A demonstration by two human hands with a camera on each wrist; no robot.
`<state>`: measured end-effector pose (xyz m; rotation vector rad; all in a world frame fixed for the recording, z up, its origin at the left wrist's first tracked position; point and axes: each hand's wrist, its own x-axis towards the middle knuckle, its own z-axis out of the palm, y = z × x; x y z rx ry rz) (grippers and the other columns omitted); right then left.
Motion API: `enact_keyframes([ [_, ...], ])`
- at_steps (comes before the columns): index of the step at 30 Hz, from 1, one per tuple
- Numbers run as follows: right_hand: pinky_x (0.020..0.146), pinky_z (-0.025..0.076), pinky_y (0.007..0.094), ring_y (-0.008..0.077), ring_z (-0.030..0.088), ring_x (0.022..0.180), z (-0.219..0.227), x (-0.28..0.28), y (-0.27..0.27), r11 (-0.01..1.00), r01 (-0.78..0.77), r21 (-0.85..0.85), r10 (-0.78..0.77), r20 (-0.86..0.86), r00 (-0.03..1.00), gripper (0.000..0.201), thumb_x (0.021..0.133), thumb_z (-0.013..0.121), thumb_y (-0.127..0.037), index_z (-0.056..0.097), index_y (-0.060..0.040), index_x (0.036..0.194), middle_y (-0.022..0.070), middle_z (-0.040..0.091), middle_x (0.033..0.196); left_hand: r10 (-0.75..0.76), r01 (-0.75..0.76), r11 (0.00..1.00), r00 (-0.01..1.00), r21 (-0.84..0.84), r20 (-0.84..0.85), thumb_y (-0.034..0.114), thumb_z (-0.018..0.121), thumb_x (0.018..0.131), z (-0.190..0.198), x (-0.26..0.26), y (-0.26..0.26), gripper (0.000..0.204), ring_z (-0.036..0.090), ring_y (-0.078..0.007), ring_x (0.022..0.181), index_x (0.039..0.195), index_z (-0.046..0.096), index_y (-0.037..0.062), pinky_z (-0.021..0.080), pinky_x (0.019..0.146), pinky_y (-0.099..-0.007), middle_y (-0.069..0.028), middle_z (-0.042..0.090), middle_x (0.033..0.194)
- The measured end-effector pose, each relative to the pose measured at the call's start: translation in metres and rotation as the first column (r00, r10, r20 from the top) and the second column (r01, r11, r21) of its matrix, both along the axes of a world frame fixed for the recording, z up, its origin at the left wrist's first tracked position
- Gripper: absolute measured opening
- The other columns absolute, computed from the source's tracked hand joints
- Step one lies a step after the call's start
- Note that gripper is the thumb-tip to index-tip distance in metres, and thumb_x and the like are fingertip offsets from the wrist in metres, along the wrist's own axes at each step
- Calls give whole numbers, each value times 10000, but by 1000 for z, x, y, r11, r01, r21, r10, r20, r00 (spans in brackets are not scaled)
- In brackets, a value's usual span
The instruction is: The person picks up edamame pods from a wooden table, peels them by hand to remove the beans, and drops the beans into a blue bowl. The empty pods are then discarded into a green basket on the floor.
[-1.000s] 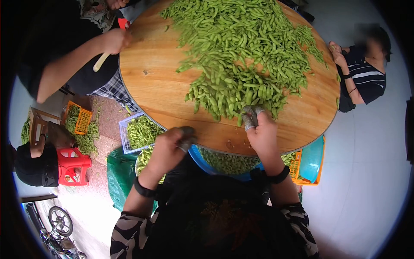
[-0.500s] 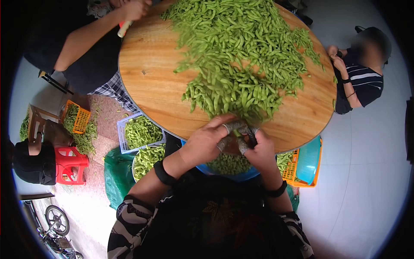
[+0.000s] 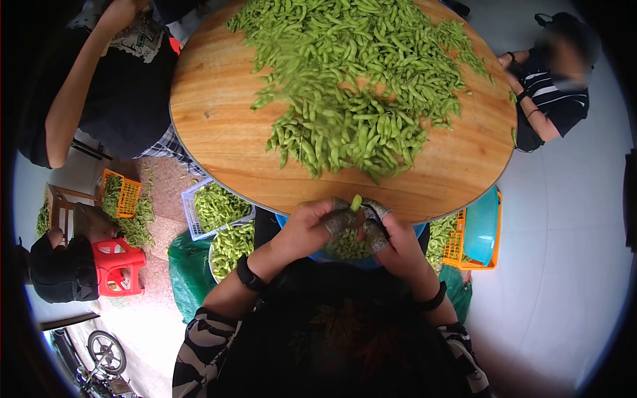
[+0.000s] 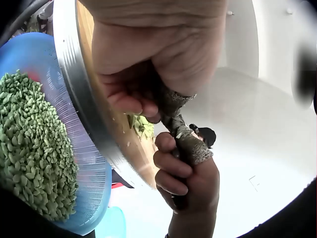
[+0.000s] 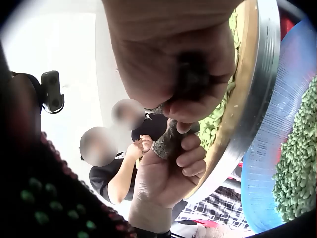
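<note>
My left hand [image 3: 306, 227] pinches a green soybean pod [image 3: 356, 202] between wrapped thumb and forefinger, close over the table's front edge. My right hand [image 3: 400, 247] meets it from the other side, its wrapped fingertips right at the pod. Grey patterned wraps [image 4: 193, 145] cover thumbs and forefingers. A small dark object [image 5: 192, 74] lies in the right palm, under curled fingers; I cannot tell its kind. Below the hands stands a blue mesh basin [image 4: 96, 186] with shelled green beans [image 4: 34, 148]. A big heap of pods [image 3: 358, 73] covers much of the round wooden table [image 3: 212, 149].
A pale crate of pods [image 3: 219, 207] and a green sack [image 3: 189, 272] stand at left. An orange crate [image 3: 454, 249] with a teal basin [image 3: 481, 232] is at right. One person [image 3: 551, 86] sits at right, another [image 3: 113, 86] at left. A red stool [image 3: 119, 265] stands behind.
My left hand has moved right from the table's left front edge to meet the right hand. My right hand has drawn back from the heap, and a pod now shows between them.
</note>
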<state>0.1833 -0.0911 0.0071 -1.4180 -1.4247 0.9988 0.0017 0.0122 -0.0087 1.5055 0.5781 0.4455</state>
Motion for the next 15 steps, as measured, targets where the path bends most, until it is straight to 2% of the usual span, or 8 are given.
enact_keyframes([
  [6, 672, 474, 253, 99, 572, 720, -2, 1, 1, 998, -35, 46, 36, -13, 999, 278, 862, 518, 0, 560, -8, 1137, 21, 625, 797, 11, -11, 1000, 1000, 2, -2, 58, 557, 940, -4, -1, -2, 141, 617, -117, 877, 1040, 617, -20, 487, 820, -261, -49, 676, 920],
  [10, 652, 463, 241, 92, 562, 710, -8, 0, 0, 1000, -22, 12, 23, -55, 998, 282, 870, 526, -4, 554, -14, 1151, 11, 618, 802, 39, -40, 999, 999, 26, 26, 42, 573, 924, -8, 1, -3, 122, 625, -125, 840, 1023, 618, -13, 496, 775, -266, -62, 675, 902],
  [12, 625, 444, 225, 75, 550, 701, -10, -1, 1, 992, -13, -127, -4, -133, 991, 285, 895, 525, -20, 543, -30, 1179, -1, 604, 791, 65, -52, 925, 998, 375, -20, 20, 595, 900, -2, 2, -3, 97, 638, -149, 811, 989, 621, -7, 506, 713, -278, -84, 669, 871],
  [13, 625, 444, 225, 75, 550, 701, -14, -3, 3, 992, -14, -128, -3, -133, 991, 285, 895, 525, -20, 543, -30, 1179, -1, 604, 791, 65, -53, 926, 998, 374, -21, 20, 595, 900, -3, 3, -6, 97, 638, -149, 811, 989, 621, -7, 506, 713, -278, -84, 669, 871],
  [14, 578, 418, 218, 65, 520, 650, -20, -8, 7, 993, 31, -116, -47, -140, 989, 300, 899, 525, -18, 533, -41, 1198, -7, 585, 772, 141, -42, 785, 984, 618, -111, 16, 603, 891, -4, 4, -10, 88, 636, -156, 785, 975, 622, -7, 506, 674, -283, -88, 665, 857],
  [15, 530, 392, 211, 55, 491, 600, -23, -11, 8, 991, 77, -105, -92, -149, 985, 316, 903, 526, -15, 522, -53, 1217, -14, 566, 754, 234, 7, 585, 956, 811, -177, 12, 612, 883, -5, 4, -13, 80, 634, -163, 758, 960, 623, -6, 505, 635, -287, -92, 660, 843],
])
